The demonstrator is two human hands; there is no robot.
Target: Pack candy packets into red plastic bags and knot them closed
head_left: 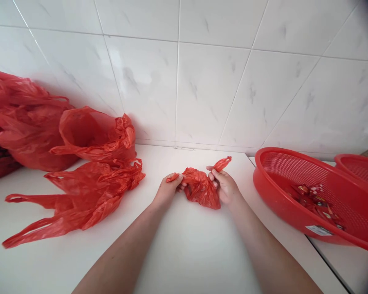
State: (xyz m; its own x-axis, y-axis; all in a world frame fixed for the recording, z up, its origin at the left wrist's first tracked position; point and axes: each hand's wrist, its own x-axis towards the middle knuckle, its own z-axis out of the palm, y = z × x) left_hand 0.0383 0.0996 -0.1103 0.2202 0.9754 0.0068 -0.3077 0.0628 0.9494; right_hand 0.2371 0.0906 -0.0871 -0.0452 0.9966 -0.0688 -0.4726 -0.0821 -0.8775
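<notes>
Bag (201, 191) gathered mid-dial, finger-pinched at both ends by left hand (169, 186) and right hand (226, 186), apparently not yet knotted, with seemingly unworked loose bags (86, 198) toward eight o'clock.

Left hand (171, 184): thumb pressed over curled fingers, pinching
Right hand (225, 185): fingers bent, gripping, near the left
Left forearm (125, 245): bare, slanting inward
Right forearm (265, 241): bare, mirroring it

Passage: over the table (196, 253) between the forearms (122, 245), up to the held bag (202, 190); obstacles: further bags (95, 198) at left, basket (340, 194) at right, wall (211, 90) behind.
</notes>
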